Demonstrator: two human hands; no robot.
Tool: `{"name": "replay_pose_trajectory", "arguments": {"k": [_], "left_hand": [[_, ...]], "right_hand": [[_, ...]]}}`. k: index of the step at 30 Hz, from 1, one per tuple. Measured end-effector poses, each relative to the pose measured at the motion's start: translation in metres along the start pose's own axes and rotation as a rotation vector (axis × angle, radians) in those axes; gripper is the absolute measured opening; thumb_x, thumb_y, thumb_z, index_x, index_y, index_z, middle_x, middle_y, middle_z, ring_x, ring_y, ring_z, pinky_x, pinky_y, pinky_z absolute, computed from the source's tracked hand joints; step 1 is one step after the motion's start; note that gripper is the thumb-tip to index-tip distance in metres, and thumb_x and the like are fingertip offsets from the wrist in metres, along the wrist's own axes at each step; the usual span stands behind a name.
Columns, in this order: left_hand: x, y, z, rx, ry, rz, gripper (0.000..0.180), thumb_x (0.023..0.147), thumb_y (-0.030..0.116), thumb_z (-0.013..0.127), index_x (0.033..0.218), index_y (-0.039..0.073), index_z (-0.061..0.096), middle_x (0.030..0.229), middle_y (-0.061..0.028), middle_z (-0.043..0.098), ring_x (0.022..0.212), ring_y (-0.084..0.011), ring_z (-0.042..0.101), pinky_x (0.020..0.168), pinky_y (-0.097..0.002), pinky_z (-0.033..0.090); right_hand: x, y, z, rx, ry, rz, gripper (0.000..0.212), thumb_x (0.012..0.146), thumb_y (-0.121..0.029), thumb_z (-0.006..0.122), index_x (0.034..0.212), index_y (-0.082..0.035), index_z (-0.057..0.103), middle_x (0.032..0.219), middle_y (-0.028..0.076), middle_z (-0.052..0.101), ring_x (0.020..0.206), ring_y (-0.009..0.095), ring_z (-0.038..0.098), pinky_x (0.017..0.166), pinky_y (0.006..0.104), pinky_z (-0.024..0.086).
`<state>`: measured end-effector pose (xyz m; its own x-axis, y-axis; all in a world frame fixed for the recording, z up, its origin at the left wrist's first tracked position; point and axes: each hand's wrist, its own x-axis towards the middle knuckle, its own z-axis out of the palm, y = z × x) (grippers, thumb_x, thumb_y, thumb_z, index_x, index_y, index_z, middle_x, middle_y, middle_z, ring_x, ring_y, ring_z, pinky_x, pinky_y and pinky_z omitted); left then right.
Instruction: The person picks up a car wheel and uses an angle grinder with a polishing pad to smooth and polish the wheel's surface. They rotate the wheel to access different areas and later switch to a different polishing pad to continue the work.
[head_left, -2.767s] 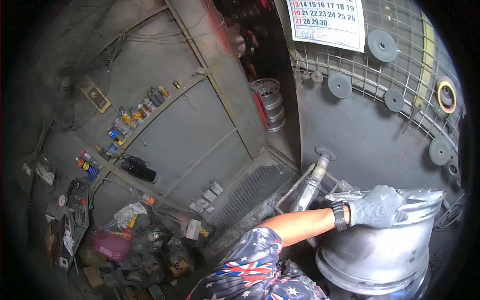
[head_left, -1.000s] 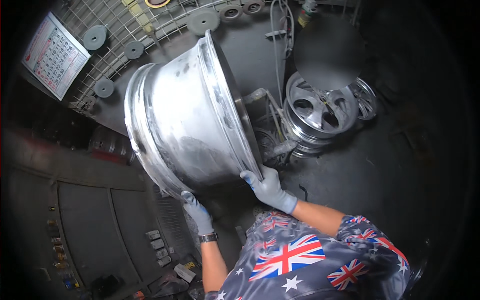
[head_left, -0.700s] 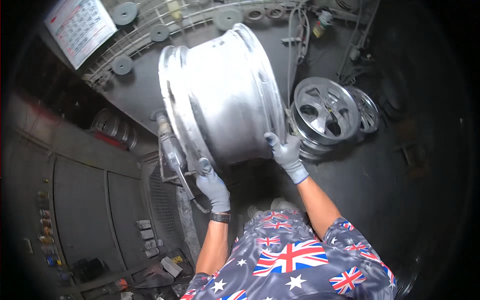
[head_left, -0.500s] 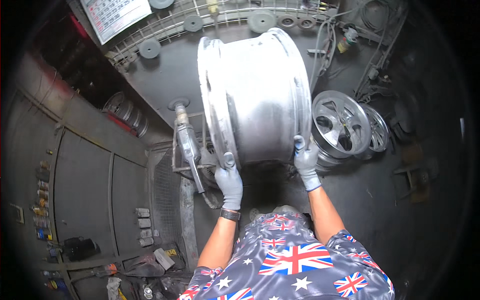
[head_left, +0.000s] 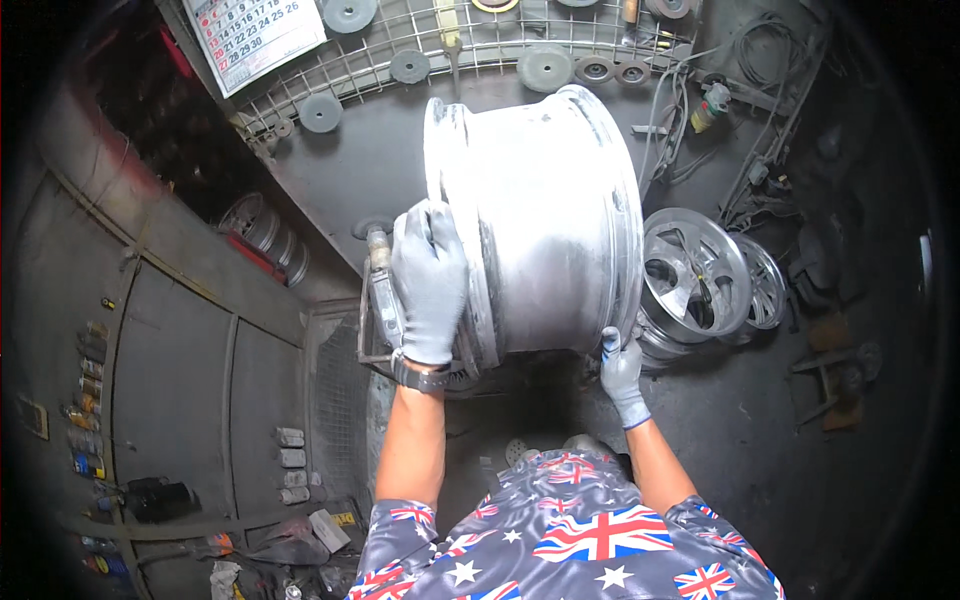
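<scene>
A large silver wheel rim (head_left: 545,230) stands on its tread in front of me, its bare barrel shining under the light. My left hand (head_left: 430,285), in a grey glove, lies along the rim's left edge with its fingers bent together over the lip. At the lower right edge my gloved right hand (head_left: 622,378) grips the lip, thumb on the near side and fingers partly hidden behind it. Just beyond my left hand is a grey hand-held power tool (head_left: 384,295), which that hand partly covers.
To the right, several spoked wheels (head_left: 697,272) are stacked. Abrasive discs (head_left: 546,70) hang on a wire grid at the back, beside a calendar (head_left: 258,40). Cables (head_left: 768,50) and hoses dangle at the far right. More rims (head_left: 262,225) sit on the left shelf.
My left hand has moved up the rim's left edge, from its bottom to about mid-height. My right hand keeps hold at the lower right. The whole view has shifted slightly.
</scene>
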<state>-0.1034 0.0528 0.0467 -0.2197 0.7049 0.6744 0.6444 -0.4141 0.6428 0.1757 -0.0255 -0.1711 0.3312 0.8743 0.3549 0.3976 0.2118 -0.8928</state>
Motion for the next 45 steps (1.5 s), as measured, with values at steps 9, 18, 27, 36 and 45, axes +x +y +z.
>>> {"name": "replay_pose_trajectory", "arguments": {"k": [9,18,27,36,45], "left_hand": [[0.021,0.017,0.015,-0.002,-0.034,-0.277,0.043,0.110,0.033,0.049,0.114,-0.006,0.067,0.098,-0.0239,0.072,0.089,-0.0254,0.067,0.084,-0.0394,0.051],[0.021,0.048,0.029,0.407,0.104,-0.263,0.027,0.104,0.024,0.056,0.112,-0.001,0.062,0.091,-0.0180,0.069,0.082,-0.0320,0.066,0.077,-0.0416,0.052],[0.011,0.045,0.078,0.835,0.453,-0.343,0.029,0.105,0.033,0.054,0.112,0.007,0.065,0.100,-0.0226,0.070,0.092,-0.0459,0.066,0.079,-0.0518,0.051],[-0.055,0.038,0.084,0.812,0.573,-0.309,0.030,0.110,0.026,0.046,0.112,-0.001,0.060,0.103,-0.0215,0.063,0.095,-0.0363,0.062,0.087,-0.0437,0.048],[-0.034,0.021,0.103,1.211,0.546,-0.413,0.027,0.107,0.025,0.054,0.109,0.001,0.064,0.093,-0.0124,0.063,0.090,-0.0220,0.060,0.082,-0.0391,0.050]], "right_hand": [[-0.002,-0.023,-0.018,-0.025,-0.179,0.116,0.059,0.094,-0.055,0.069,0.098,0.003,0.072,0.082,0.024,0.071,0.077,0.036,0.073,0.071,0.0449,0.054],[0.048,0.005,-0.049,-0.107,-0.870,0.052,0.063,0.088,-0.058,0.074,0.100,0.004,0.071,0.091,0.029,0.069,0.090,0.047,0.067,0.079,0.0505,0.054],[0.176,0.076,-0.155,0.252,-1.157,0.286,0.034,0.096,-0.023,0.071,0.123,-0.002,0.070,0.111,0.012,0.075,0.105,0.016,0.069,0.093,0.0317,0.054],[0.365,0.279,-0.233,0.246,-0.517,0.362,0.037,0.107,-0.027,0.053,0.129,0.001,0.065,0.118,0.011,0.069,0.109,0.018,0.065,0.096,0.0314,0.050],[0.598,0.283,-0.248,0.183,0.175,0.022,0.062,0.096,-0.024,0.076,0.143,0.005,0.049,0.146,0.018,0.049,0.137,0.027,0.044,0.116,0.0413,0.035]]}}
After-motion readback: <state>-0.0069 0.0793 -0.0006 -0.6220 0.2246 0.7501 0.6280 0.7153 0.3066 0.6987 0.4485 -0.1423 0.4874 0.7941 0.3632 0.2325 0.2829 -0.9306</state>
